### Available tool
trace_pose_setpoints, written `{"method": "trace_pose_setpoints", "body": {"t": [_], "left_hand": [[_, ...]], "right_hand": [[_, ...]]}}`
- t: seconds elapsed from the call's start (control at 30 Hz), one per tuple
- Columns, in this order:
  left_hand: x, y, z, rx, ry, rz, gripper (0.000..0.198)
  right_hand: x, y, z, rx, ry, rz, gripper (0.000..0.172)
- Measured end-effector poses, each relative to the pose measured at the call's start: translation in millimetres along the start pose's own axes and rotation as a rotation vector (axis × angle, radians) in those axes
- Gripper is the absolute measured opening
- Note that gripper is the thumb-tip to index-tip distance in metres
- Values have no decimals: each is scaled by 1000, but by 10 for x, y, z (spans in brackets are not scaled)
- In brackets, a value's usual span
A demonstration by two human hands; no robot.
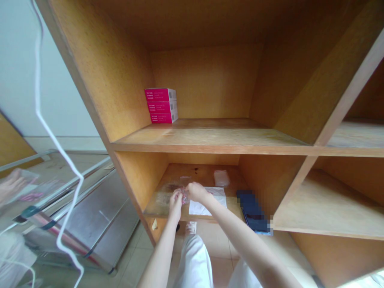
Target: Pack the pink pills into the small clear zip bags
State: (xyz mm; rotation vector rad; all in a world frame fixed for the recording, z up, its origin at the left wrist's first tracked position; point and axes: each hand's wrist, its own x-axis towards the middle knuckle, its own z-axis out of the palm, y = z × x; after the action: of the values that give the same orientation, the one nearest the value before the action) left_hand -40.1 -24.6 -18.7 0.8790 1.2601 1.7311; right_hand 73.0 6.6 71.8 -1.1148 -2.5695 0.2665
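Observation:
Both my hands meet over the lower shelf [210, 171] of a wooden cabinet. My left hand [176, 200] is closed on a small clear plastic bag [186, 197] with something pink or red inside. Fingers bent, my right hand [195, 191] pinches the same bag near its top edge. Under my right wrist lies a white sheet [220, 196], flat on the shelf. Behind it rests a small stack of clear bags [221, 178]. Another clear bag [185, 179] lies just beyond my hands. What exactly the held bag contains is too small to tell.
Three pink boxes [160, 107] are stacked on the upper shelf. A dark blue, partly pixelated object [253, 210] sits at the lower shelf's right. To the left stand a metal cart [99, 216], a hanging white cable [57, 142] and another person's hand [13, 185] near pink items.

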Motion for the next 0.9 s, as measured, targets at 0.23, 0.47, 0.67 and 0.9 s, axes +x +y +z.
{"method": "trace_pose_setpoints", "body": {"t": [0.23, 0.47, 0.67, 0.9], "left_hand": [[-14, 68, -13, -147, -8, -45, 20], [13, 58, -13, -196, -49, -31, 23], [31, 46, -31, -231, -66, -71, 28], [37, 21, -59, -278, -110, -123, 31]], "right_hand": [[35, 208, -92, 485, 95, -10, 20], [63, 407, -64, 818, 78, 98, 31], [-5, 396, -198, 864, -57, -11, 26], [-28, 469, -272, 761, -229, -96, 28]]}}
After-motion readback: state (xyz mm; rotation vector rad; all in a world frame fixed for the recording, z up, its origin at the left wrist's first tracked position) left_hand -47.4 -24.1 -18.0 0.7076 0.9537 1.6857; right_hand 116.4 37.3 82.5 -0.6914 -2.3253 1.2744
